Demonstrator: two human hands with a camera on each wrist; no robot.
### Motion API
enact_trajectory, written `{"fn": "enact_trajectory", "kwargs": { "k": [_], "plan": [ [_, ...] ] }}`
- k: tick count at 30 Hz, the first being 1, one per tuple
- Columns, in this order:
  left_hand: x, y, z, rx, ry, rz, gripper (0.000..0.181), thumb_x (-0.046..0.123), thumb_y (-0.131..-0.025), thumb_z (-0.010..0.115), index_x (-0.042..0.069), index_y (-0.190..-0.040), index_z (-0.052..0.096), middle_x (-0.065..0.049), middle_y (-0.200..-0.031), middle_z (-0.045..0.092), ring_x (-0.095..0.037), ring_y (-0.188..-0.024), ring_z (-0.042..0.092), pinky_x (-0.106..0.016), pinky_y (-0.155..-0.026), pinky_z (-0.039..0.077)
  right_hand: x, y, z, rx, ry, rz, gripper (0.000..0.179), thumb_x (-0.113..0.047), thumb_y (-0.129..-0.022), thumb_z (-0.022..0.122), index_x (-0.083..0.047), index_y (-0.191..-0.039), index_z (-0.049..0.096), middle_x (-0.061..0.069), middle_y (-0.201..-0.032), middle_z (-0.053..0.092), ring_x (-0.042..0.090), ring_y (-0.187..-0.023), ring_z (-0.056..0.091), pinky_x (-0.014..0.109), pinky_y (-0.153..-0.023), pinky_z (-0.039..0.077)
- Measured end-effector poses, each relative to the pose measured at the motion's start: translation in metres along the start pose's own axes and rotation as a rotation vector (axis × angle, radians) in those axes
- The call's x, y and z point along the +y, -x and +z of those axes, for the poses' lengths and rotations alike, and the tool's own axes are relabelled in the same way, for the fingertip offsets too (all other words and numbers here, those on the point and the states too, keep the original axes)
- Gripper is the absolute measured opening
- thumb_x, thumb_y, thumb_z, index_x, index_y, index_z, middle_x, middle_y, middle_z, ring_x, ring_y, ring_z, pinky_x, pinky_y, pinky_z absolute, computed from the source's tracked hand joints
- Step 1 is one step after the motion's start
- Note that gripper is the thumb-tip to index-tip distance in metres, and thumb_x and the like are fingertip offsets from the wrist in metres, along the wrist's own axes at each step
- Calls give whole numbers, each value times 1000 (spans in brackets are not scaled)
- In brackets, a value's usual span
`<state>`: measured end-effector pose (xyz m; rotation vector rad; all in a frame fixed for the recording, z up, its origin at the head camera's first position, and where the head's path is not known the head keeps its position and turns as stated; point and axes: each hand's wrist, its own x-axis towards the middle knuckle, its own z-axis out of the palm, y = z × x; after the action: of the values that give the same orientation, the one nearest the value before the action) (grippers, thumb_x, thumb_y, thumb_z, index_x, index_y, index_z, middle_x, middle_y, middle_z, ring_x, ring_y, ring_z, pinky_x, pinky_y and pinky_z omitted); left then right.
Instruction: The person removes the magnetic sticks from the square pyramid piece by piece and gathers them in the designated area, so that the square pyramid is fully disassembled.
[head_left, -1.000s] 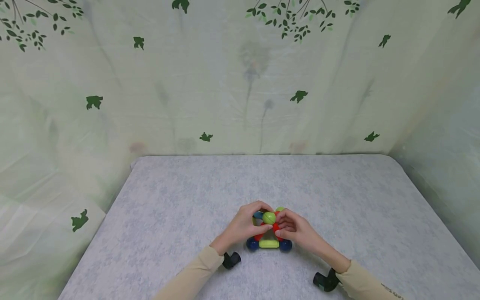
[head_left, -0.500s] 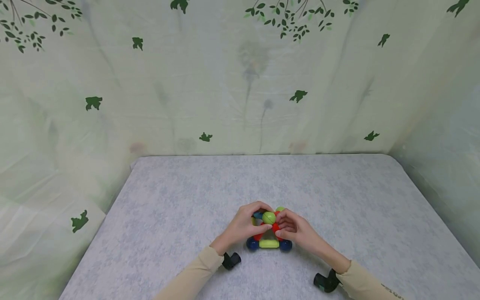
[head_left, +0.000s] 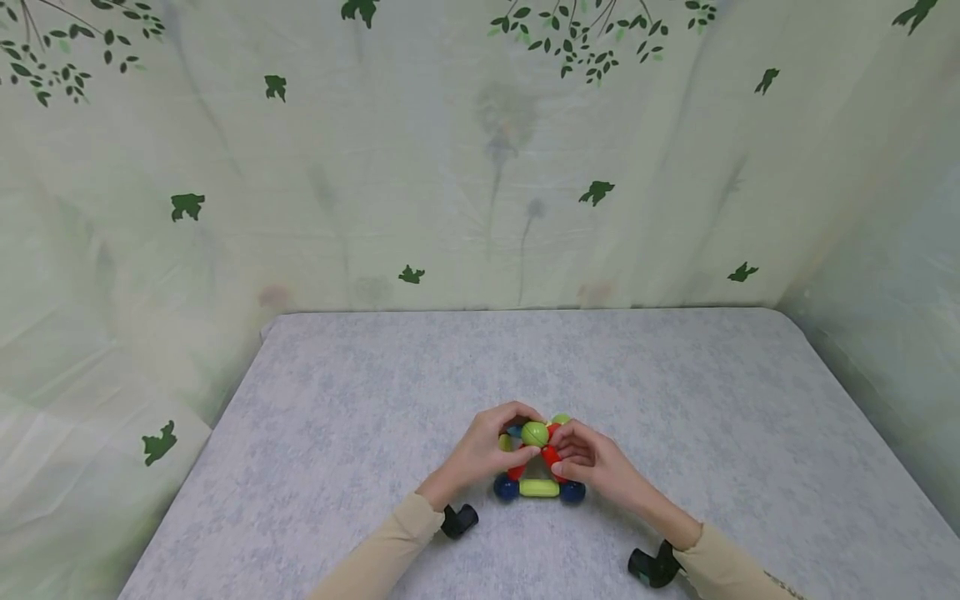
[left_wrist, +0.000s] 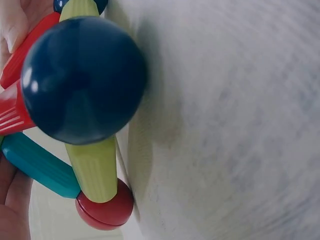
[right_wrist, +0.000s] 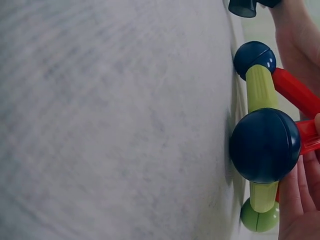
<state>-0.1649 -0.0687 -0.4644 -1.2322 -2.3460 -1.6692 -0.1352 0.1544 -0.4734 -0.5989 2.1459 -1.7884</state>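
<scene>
A toy frame of colored rods and balls, like a magnetic building set, stands on the cloth in the head view. My left hand (head_left: 483, 450) curls thumb and fingers around the light green ball (head_left: 535, 434) at its top. My right hand (head_left: 596, 458) pinches the right red rod (head_left: 552, 461) just below that ball. Two dark blue balls (head_left: 506, 487) form the near corners, joined by a yellow-green rod (head_left: 539, 488). In the left wrist view, a teal rod (left_wrist: 40, 165) slopes to a red ball (left_wrist: 105, 207). Both hands hide parts of the frame's upper portion.
Grey-blue mottled cloth (head_left: 375, 375) covers the table. A pale curtain (head_left: 420, 167) with leaf and bird prints hangs behind and along the sides. Black wrist cameras (head_left: 459, 521) hang beneath both forearms, close above the cloth.
The green top ball and my left hand have shifted slightly left, baring a bit more of the right red rod. My right hand stays almost where it was.
</scene>
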Motion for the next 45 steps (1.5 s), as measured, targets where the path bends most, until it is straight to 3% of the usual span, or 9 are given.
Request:
{"fn": "enact_trajectory", "kwargs": {
  "k": [8, 17, 23, 28, 35, 41, 45],
  "plan": [
    [1, 3, 0, 18, -54, -13, 32, 13, -86, 73, 10, -116, 61, -1, -110, 63, -13, -92, 57, -39, -71, 52, -4, 0, -4, 20, 16, -5, 24, -8, -90, 65, 3, -110, 57, 17, -109, 60, 25, -98, 61, 29, -83, 51],
    [2, 2, -2, -2, -64, -3, 32, 11, -86, 72, 10, -116, 61, -2, -109, 63, -12, -90, 57, -38, -69, 52, -5, -9, -19, 161, 136, -116, 12, -5, -91, 63, 0, -102, 62, 14, -101, 64, 29, -91, 63, 32, -82, 52],
    [2, 0, -1, -7, -74, 14, 34, 2, -83, 73, 4, -115, 61, -9, -108, 64, -17, -91, 59, -44, -70, 52, -1, -17, -25, 94, 219, -85, 20, 0, -90, 61, -4, -110, 64, 7, -109, 65, 29, -108, 57, 53, -99, 39],
    [2, -2, -2, -9, -71, 36, 34, -2, -82, 72, -1, -114, 60, -15, -107, 64, -23, -92, 60, -49, -70, 52, 1, -18, -27, 48, 276, -53, 22, -1, -90, 61, -5, -112, 64, 6, -112, 65, 30, -114, 54, 57, -101, 34],
    [1, -2, -6, -15, -107, 56, 33, 6, -86, 71, 7, -117, 61, -4, -111, 64, -13, -95, 57, -40, -75, 50, 3, -11, -27, 72, 340, -56, 19, -2, -90, 62, -5, -108, 65, 5, -108, 65, 29, -107, 57, 53, -97, 40],
    [1, -2, -8, 6, -96, 51, 34, 6, -86, 69, 8, -118, 61, -5, -114, 63, -16, -101, 55, -43, -85, 48, 2, -4, -27, 78, 341, -18, 17, -1, -88, 63, -8, -104, 66, -1, -102, 65, 24, -101, 58, 49, -92, 44],
    [-1, -1, -8, 9, -75, 64, 36, -1, -83, 69, 4, -118, 60, -8, -114, 63, -16, -102, 57, -39, -88, 48, -1, 1, -27, 45, 332, 6, 16, 0, -87, 62, -7, -101, 66, -1, -98, 65, 20, -91, 60, 39, -86, 48]
  ]
}}
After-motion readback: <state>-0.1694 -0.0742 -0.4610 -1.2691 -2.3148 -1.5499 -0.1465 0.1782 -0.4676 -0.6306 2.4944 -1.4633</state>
